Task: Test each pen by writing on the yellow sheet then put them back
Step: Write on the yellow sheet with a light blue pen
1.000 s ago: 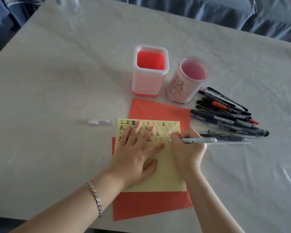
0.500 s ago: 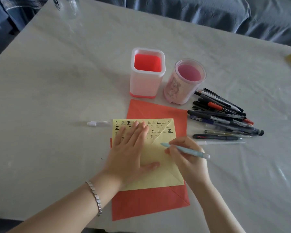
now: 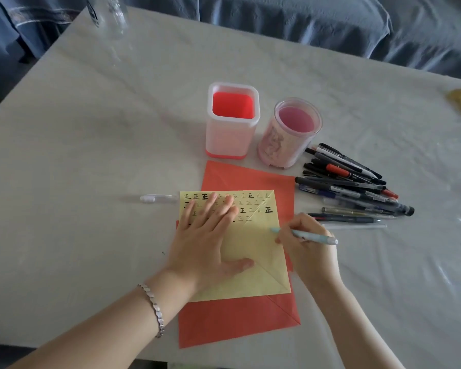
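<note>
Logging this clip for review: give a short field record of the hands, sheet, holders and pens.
Left hand: pressed flat on the yellow sheet
Right hand: grips a light blue pen, tip at the sheet's right edge
Holders: square red holder and round pink holder, upright, no pens showing inside
Loose pens: piled right of the sheet
Clear cap: lies left of the sheet

Soft even daylight, faint shadows; slight motion blur, wide-angle bending at edges.

i'm looking at a yellow sheet (image 3: 253, 249) showing rows of black marks, a red sheet (image 3: 237, 323), a pale blue pen (image 3: 312, 237), mostly black pens (image 3: 351, 186), a red-lined square holder (image 3: 229, 134) and a pink round holder (image 3: 282, 147)
</note>
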`<state>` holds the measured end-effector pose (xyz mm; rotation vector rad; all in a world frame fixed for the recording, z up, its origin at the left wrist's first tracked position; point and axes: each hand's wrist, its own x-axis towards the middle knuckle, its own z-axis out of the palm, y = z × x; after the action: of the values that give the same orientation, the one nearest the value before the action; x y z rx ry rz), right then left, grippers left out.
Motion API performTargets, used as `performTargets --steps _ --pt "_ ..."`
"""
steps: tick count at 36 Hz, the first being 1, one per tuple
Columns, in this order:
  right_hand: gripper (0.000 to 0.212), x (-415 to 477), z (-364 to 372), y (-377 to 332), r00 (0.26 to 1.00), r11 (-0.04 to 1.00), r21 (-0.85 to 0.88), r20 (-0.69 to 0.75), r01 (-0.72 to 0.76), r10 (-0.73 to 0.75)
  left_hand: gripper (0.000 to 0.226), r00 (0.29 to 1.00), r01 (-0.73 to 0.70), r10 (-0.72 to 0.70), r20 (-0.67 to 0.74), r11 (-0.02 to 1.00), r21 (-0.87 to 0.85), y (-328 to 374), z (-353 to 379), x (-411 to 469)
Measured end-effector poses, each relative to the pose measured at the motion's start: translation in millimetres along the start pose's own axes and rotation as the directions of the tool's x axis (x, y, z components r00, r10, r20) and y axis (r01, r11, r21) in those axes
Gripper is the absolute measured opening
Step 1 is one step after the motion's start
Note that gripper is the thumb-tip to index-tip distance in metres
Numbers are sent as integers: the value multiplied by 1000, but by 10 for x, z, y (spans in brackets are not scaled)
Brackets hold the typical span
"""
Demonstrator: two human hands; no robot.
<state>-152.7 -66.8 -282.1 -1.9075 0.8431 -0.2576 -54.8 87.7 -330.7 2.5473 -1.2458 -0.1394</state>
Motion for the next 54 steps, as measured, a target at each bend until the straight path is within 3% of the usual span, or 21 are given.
performTargets --steps 7,13,18,21,24,27,31,34,37,41,44,48,54 --pt "17 -51 -72 3 998 997 -64 -58 35 -39 90 999 -30 30 -16 999 23 -13 11 -5" --pt "21 -65 -140 -63 999 1000 -1 -38 31 -31 87 998 -50 50 24 999 -4 -29 -14 -4" --pt "10 -54 -162 -158 1000 995 95 -1 -4 4 51 985 5 -31 -172 989 -149 -159 -215 34" --pt "11 -71 -179 -211 999 993 119 40 4 -8 42 950 104 -114 -290 993 -52 -367 -380 86" --pt "12 -103 -185 -268 999 991 131 50 8 -15 37 941 203 -174 -291 976 75 -593 -504 100" --pt "11 -136 -163 -333 998 991 132 59 10 -18 21 960 168 -125 -250 973 159 -749 -542 65" --pt "10 -182 -138 -403 996 989 144 88 19 -32 24 978 135 -108 -178 980 144 -823 -586 22" --pt "31 -232 -118 -468 994 947 318 112 -35 -1 11 959 191 -200 -202 979 -66 -727 -661 -2" --pt "36 -258 -135 -572 995 878 476 96 -58 14 10 944 232 -309 -114 872 -432 -469 -793 -12" --pt "32 -270 -206 -734 998 750 659 44 -55 35 6 965 94 -229 -130 761 -642 -106 -1022 -24" --pt "36 -265 -286 -836 997 657 752 13 -57 71 17 974 43 -196 -110 643 -764 55 -1144 -8" --pt "38 -253 -359 -879 996 683 730 -57 -4 67 15 971 42 -230 -66 437 -899 201 -1233 0" --pt "32 -304 -397 -873 997 735 677 -79 35 25 15 975 1 -210 -77 349 -937 293 -1265 -33"
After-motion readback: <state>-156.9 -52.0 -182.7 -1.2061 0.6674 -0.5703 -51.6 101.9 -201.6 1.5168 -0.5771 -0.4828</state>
